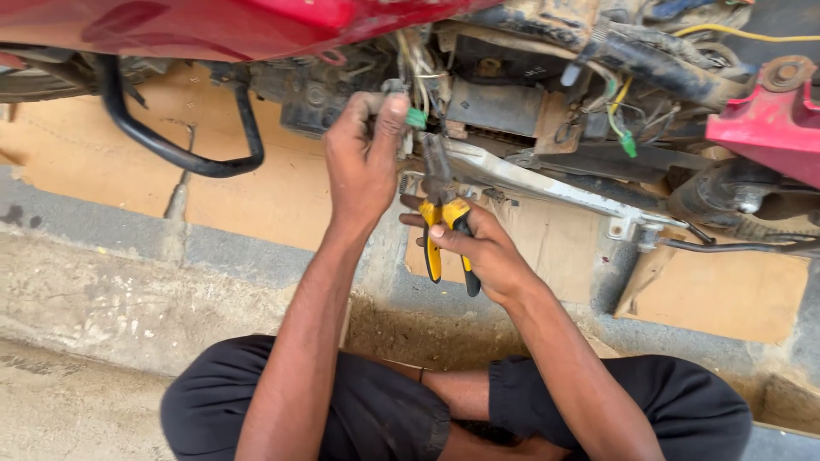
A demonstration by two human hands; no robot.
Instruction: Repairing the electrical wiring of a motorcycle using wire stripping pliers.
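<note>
Your left hand [363,162] pinched a green wire connector [416,119] under the red scooter's [213,26] frame; your right hand [478,252], just beside, gripped yellow-handled pliers [444,226] aimed there. Mid wiring repair; next needed careful jaw placement.

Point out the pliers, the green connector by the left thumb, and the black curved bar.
pliers [447,243], head view, on the yellow handle.
green connector [416,119], head view, on its body.
black curved bar [184,158], head view, on the lower bend.
</note>
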